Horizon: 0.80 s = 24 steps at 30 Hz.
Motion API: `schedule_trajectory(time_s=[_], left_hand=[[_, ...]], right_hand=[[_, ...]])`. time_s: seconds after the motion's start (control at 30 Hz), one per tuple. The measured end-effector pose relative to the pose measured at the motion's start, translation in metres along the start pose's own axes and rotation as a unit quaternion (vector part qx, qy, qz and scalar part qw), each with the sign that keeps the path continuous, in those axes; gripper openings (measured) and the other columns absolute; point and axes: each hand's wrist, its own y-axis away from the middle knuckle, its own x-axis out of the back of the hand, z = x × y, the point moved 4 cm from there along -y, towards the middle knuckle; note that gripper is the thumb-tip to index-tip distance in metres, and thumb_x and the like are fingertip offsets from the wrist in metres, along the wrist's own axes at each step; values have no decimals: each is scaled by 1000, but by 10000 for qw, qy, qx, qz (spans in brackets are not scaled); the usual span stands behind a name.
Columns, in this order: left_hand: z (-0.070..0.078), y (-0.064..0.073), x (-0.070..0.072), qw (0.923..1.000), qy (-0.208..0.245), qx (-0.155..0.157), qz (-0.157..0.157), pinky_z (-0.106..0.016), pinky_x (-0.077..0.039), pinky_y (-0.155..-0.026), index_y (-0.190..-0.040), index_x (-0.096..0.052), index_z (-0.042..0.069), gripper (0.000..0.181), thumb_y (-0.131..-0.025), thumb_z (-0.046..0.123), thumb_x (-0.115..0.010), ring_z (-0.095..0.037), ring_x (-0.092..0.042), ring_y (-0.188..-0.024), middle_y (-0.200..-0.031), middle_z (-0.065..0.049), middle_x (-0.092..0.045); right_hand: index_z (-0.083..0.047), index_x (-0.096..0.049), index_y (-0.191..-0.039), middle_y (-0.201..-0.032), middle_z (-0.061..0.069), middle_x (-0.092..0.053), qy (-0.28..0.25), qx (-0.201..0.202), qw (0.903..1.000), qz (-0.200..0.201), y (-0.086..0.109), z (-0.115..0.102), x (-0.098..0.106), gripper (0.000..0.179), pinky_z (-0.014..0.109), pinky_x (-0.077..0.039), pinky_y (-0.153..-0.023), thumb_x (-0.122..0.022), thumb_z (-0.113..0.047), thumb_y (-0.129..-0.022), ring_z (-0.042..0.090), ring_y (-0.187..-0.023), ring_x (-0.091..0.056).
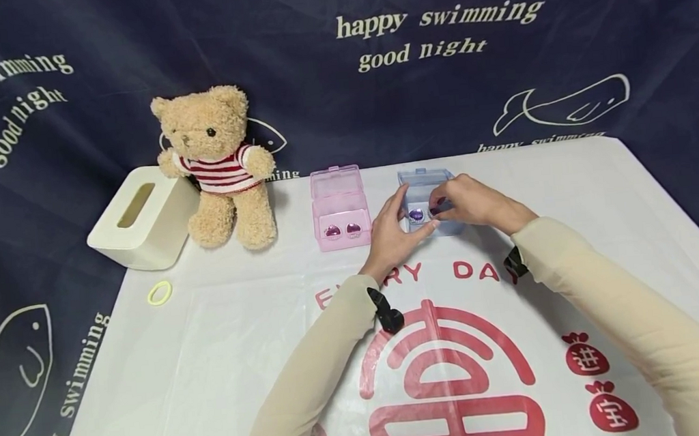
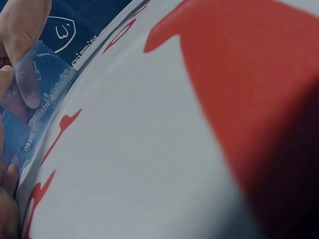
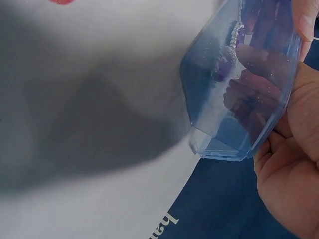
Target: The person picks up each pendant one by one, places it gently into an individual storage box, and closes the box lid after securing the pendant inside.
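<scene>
A clear blue plastic box stands with its lid up at the back of the table. My left hand holds it from the left, thumb along the front and fingers at the side. The fingers of my right hand reach down inside the box and pinch a purple gem, partly hidden by them. Beside it in the box sits another purple gem with a silver beaded edge. Through the blue wall, the right wrist view shows fingers inside.
To the left stands an open pink plastic box with two magenta gems. Farther left are a teddy bear in a striped shirt, a white tissue box and a yellow ring. A dark blue curtain hangs behind.
</scene>
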Motion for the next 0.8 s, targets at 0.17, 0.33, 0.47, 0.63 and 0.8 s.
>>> schedule_trajectory(time_s=[0.17,0.33,0.47,0.63,0.8], left_hand=[[1,0,-1,10000,-1,1,-27,-19,-47,-102,-150,-34,21,87,-79,43,-78,-16,-56,-125,-147,-4,-46],[1,-1,-2,10000,20,12,-35,-18,-47,-102,-150,-34,20,86,-79,42,-78,-15,-56,-124,-147,-4,-46],[1,0,-2,10000,-16,15,-13,-18,-48,-101,-150,-34,20,86,-79,42,-78,-15,-57,-122,-146,-4,-47],[0,-1,-1,10000,-77,1,-5,-20,-49,-101,-150,-34,20,87,-78,42,-79,-16,-59,-119,-146,-4,-48],[-1,-1,-1,9999,-105,57,-11,-21,-48,-102,-150,-34,20,88,-78,43,-78,-16,-58,-120,-146,-3,-47]], right_hand=[[0,-72,-91,-88,13,-73,57,-74,9999,36,3,1,1,17,43,-55,-73,-79,-4,-76,25,-78,-66],[0,-73,-92,-89,13,-74,-10,-78,9998,188,5,1,2,17,44,-55,-74,-78,-5,-77,27,-80,-67],[-1,-73,-91,-88,13,-73,-308,-92,9953,914,7,3,6,12,42,-56,-70,-73,-3,-79,26,-77,-68],[1,-72,-98,-98,19,-72,-801,-496,9563,2766,13,10,22,18,45,-56,-70,-64,-2,-82,33,-80,-68],[-2,-66,-117,-117,17,-68,-1529,-1940,9082,3380,15,26,34,31,26,-55,-85,-59,-15,-89,31,-104,-65]])
